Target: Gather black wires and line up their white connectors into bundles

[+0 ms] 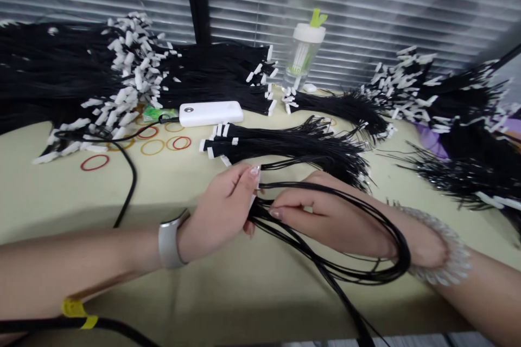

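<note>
Near the front middle of the table, my left hand [226,206] pinches the white connector ends of a bundle of thin black wires [401,252]. Its thumb presses on top of the connectors. From there the wires run right, loop around my right wrist, and some trail down past the table's front edge. My right hand [325,214] is closed at the wires just beside the connectors, thumb and fingers pinched on some of them. How many it holds is hidden. Just behind both hands lies a flat bundle of black wires with white connectors [280,143].
Large piles of black wires with white connectors [52,65] line the back and both sides. Coloured rubber bands [152,147] and a white power bank [211,113] lie behind my left hand. A clear bottle [303,57] stands at the blinds. A black cable [132,173] crosses the left side.
</note>
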{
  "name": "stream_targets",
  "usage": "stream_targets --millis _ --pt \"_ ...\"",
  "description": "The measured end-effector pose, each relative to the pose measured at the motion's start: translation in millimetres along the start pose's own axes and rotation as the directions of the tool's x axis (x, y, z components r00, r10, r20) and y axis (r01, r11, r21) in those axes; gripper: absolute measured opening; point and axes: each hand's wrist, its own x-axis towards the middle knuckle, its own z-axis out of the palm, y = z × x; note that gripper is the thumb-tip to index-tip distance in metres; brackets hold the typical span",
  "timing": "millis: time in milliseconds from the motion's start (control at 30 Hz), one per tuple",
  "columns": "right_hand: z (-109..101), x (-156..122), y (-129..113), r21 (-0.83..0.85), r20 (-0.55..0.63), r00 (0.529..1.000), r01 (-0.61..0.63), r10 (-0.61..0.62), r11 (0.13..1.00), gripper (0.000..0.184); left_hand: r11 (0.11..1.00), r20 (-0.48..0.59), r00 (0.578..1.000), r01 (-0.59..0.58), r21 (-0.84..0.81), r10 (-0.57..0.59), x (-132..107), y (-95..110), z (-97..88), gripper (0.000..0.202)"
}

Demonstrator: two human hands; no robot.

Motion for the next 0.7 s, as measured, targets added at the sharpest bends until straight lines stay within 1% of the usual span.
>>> stream_targets --millis 67,133,267,367,467,533,567,633,667,700 --pt "2.6 1.9 -1.5 0.01 0.001 1.0 -0.019 0.019 1.0 0.026 1.0 0.007 1.0 -0.005 0.006 0.005 -0.4 -0.2 -0.3 0.036" --pt "4.8 1.0 -1.9 0.01 -0.031 0.999 -0.031 0.031 0.999 0.026 1.0 0.014 1.0 -0.004 0.01 0.004 -0.8 -0.3 -0.4 0.036" --pt "8.7 -2.4 -3.5 0.026 -0.082 0.997 -0.001 0.003 1.0 0.023 1.0 0.028 0.999 -0.018 0.018 0.017 -1.2 0.1 -0.2 0.035" --pt "13.3 -3.0 -5.3 -0.033 -0.111 0.994 -0.017 0.013 0.999 0.019 0.999 0.027 0.999 -0.018 0.036 0.017 -0.3 0.5 0.0 0.035" --pt "16.5 -5.8 -2.8 -0.1 -0.118 0.993 -0.021 0.009 0.995 0.015 0.999 0.017 1.0 0.005 0.046 -0.006 1.0 0.3 0.0 0.036" --pt "12.7 -11.6 3.0 -0.134 -0.138 0.989 -0.075 0.056 0.988 0.017 0.999 0.004 1.0 0.027 0.03 -0.027 1.8 -0.1 -0.2 0.037" --pt "8.3 -16.0 7.4 -0.151 -0.128 0.988 -0.109 0.09 0.983 0.018 0.999 -0.005 0.999 0.04 0.022 -0.04 2.2 -0.3 -0.3 0.037" --pt "-4.5 -27.0 18.8 -0.164 -0.166 0.971 -0.198 0.171 0.966 0.019 0.998 -0.025 0.998 0.066 0.013 -0.065 2.9 -0.4 -0.7 0.037" --pt "-11.9 -32.9 25.7 -0.152 -0.184 0.96 -0.239 0.21 0.959 0.016 0.997 -0.028 0.997 0.074 0.013 -0.074 3.2 -0.3 -0.8 0.038" --pt "-19.1 -38.5 33.0 -0.105 -0.374 0.886 -0.334 0.274 0.937 0.012 0.997 -0.028 0.996 0.079 0.014 -0.079 3.6 0.0 -0.9 0.038"
